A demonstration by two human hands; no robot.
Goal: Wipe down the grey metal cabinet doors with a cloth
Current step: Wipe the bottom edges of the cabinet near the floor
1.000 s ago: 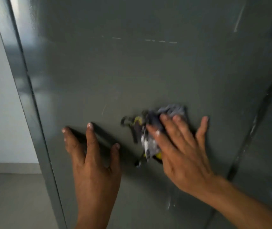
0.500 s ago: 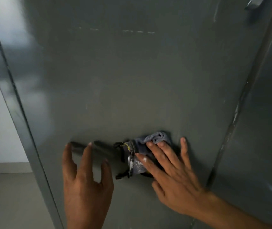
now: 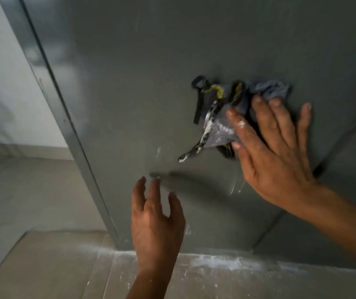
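The grey metal cabinet door (image 3: 142,87) fills most of the view, with white smears low on its face. My right hand (image 3: 274,152) presses a crumpled grey-blue cloth (image 3: 222,113) flat against the door, fingers spread over it; black, yellow and white straps hang from the cloth's left side. My left hand (image 3: 155,221) hovers lower and to the left, fingers apart and empty, its fingertips near the door with their shadow cast on the metal.
A second door (image 3: 349,169) joins along a seam at the right. The cabinet's left corner edge (image 3: 64,130) runs down to a tiled floor (image 3: 43,266) streaked with white dust along the cabinet base. A pale wall (image 3: 2,83) stands at the left.
The view has dropped, so the cabinet base and floor now show. My right hand still presses the cloth on the door. My left hand's palm has come away from the door.
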